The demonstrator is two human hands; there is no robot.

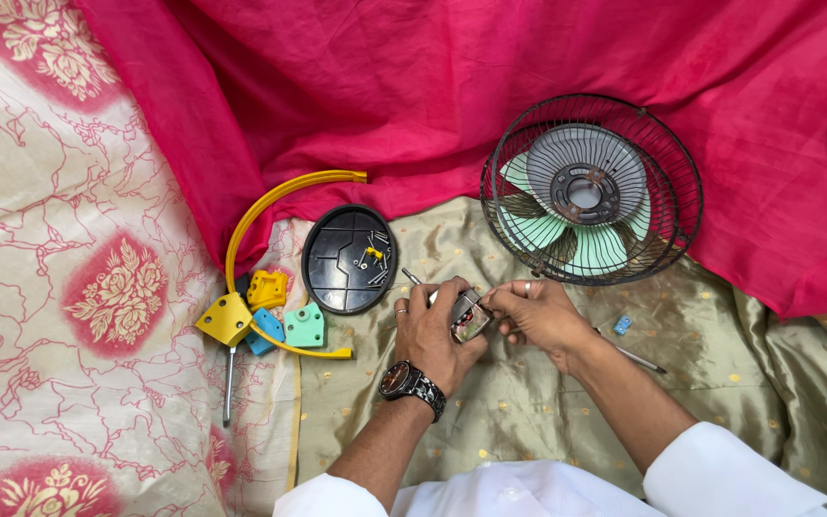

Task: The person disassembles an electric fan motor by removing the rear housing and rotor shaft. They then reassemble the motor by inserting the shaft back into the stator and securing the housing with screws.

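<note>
My left hand, with a wristwatch and a ring, grips a small metal fan motor over the olive cloth. A thin screwdriver shaft sticks out up-left from behind that hand. My right hand, also ringed, pinches at the motor's top right edge with thumb and forefinger. What the fingertips hold is too small to tell. Just beyond the hands lies the black wire fan guard with pale green blades inside.
A black oval cover holding several screws lies left of the hands. Further left are a yellow curved bracket, yellow, blue and green plastic parts and another screwdriver. A small blue piece and a metal rod lie right. Pink cloth covers the back.
</note>
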